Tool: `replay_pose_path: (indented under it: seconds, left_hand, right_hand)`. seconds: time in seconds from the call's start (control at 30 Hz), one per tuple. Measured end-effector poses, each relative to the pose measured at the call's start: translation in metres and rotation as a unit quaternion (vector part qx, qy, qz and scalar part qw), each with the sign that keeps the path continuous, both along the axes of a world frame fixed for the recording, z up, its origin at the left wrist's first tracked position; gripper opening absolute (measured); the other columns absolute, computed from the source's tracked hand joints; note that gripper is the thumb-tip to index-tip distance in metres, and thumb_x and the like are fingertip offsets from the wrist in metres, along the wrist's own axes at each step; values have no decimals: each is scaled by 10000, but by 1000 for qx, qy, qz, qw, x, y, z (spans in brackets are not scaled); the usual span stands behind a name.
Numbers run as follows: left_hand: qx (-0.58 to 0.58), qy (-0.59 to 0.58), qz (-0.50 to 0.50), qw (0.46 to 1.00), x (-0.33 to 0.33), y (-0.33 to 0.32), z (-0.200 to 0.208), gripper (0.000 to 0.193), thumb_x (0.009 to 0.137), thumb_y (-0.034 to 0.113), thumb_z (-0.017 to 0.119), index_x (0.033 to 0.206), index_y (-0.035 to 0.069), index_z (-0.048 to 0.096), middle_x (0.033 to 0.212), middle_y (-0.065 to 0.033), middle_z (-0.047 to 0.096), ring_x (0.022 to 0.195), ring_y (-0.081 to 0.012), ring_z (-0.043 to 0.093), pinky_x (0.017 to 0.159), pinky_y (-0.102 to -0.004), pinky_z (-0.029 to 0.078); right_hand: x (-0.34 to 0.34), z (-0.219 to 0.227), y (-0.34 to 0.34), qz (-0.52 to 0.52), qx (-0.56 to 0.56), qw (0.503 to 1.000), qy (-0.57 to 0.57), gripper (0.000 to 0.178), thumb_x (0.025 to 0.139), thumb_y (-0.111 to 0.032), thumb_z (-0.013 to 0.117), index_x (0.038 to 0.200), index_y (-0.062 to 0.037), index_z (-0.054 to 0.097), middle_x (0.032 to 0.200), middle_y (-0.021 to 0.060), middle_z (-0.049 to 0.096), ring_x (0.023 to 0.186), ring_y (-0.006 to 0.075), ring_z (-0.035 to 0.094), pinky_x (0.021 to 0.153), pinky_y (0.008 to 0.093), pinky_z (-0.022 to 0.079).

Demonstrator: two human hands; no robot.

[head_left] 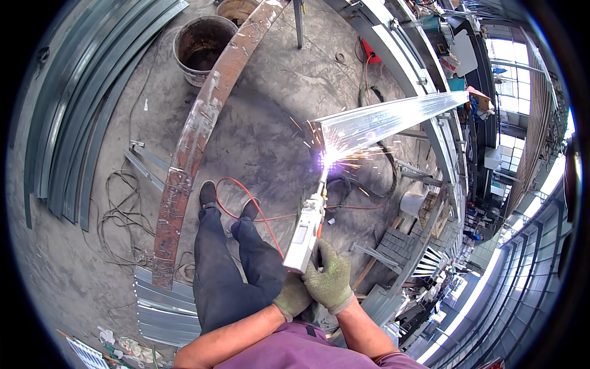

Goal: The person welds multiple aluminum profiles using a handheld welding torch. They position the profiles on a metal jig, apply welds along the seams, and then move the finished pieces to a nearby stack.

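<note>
Both my gloved hands close around the handle end of a silver, box-bodied laser welding gun (pixel 305 234). My right hand (pixel 330 280) wraps the grip from the right. Lower and partly behind it, my left hand (pixel 292 296) is closed at the gun's rear; some of its fingers are hidden. The gun's thin nozzle points away from me, at the near end of a long, shiny galvanized metal profile (pixel 387 120). A purple-white glare and orange sparks burst where they meet, hiding the exact contact. An orange-red hose (pixel 268 227) runs close to the gun.
A rusty steel beam (pixel 206 117) curves past my legs on the left. Beyond it are a dirty bucket (pixel 203 49), stacked metal channels (pixel 80 117) and tangled cables (pixel 126 206). A long steel frame (pixel 437 123) stands at right, with grey blocks (pixel 399 246) nearer me.
</note>
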State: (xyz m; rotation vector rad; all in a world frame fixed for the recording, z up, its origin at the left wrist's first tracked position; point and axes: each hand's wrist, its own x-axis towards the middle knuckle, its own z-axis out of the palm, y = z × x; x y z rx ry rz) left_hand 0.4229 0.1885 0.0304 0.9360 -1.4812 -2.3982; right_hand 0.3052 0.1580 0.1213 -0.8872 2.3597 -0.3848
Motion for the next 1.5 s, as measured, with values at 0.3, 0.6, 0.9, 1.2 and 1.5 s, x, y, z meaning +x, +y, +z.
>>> replay_pose_path:
  seconds: [0.3, 0.6, 0.9, 1.2, 1.5]
  left_hand:
    - [49, -43, -53, 996, 7, 3, -1, 330, 923, 73, 762, 1230, -23, 690, 1131, -180, 779, 1012, -266, 772, 840, -409, 619]
    - [-224, 26, -93, 970, 20, 3, 4, 439, 981, 164, 687, 1396, 44, 609, 1378, -179, 666, 1321, -351, 629, 1082, -495, 503]
    - [-134, 10, -113, 984, -22, -83, 94, 500, 877, 151, 847, 1332, 33, 678, 1259, -178, 709, 1179, -339, 704, 1050, -415, 548]
    - [-212, -170, -68, 960, 23, -110, 25, 264, 970, 149, 780, 1203, 31, 741, 1080, -138, 793, 984, -230, 775, 918, -359, 603]
    - [-180, -214, -78, 957, -62, -87, 17, 238, 997, 83, 762, 1218, 8, 722, 1066, -68, 767, 982, -129, 722, 909, -301, 584]
  right_hand:
    - [6, 1, 9, -11, -11, 1000, -10, 481, 909, -165, 798, 1335, 15, 663, 1010, 212, 785, 917, 315, 812, 798, 392, 618]
    - [8, 31, 10, 5, -120, 992, -31, 541, 886, -209, 859, 1343, 2, 662, 1056, 206, 775, 899, 331, 779, 769, 409, 611]
    - [-41, 53, 43, 35, -231, 969, 76, 442, 953, -130, 822, 1340, -25, 637, 1033, 115, 715, 889, 255, 746, 748, 380, 604]
    - [-170, 70, 106, -374, -423, 821, 82, 304, 1047, -124, 758, 1296, 13, 653, 1136, 91, 713, 978, 166, 716, 868, 314, 584]
    - [-337, 105, 266, -523, -520, 656, 157, 388, 1026, -174, 735, 1344, 18, 621, 962, 100, 765, 882, 170, 726, 775, 321, 570]
